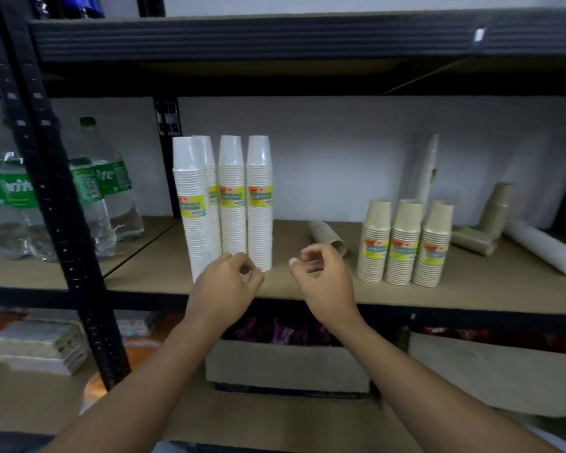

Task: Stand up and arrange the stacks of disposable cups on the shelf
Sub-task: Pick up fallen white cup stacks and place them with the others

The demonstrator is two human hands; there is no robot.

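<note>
Several tall white cup stacks [232, 197] stand upright together on the brown shelf [471, 289]. Three shorter brown cup stacks [402, 243] stand in a row to the right. One brown stack [327, 238] lies on its side between the groups. More brown stacks lie and lean at the back right [497, 210], and a white stack [546, 248] lies flat at the far right. A clear wrapped stack [427, 171] leans on the back wall. My left hand [226, 286] hovers in front of the white stacks, fingers curled, holding nothing. My right hand [324, 276] hovers beside it, fingers loosely apart, empty.
Green-labelled soda bottles [105, 191] stand on the neighbouring shelf at left, behind a black upright post [46, 191]. The upper shelf board [275, 37] hangs overhead. Cardboard boxes [285, 364] with packets sit on the shelf below.
</note>
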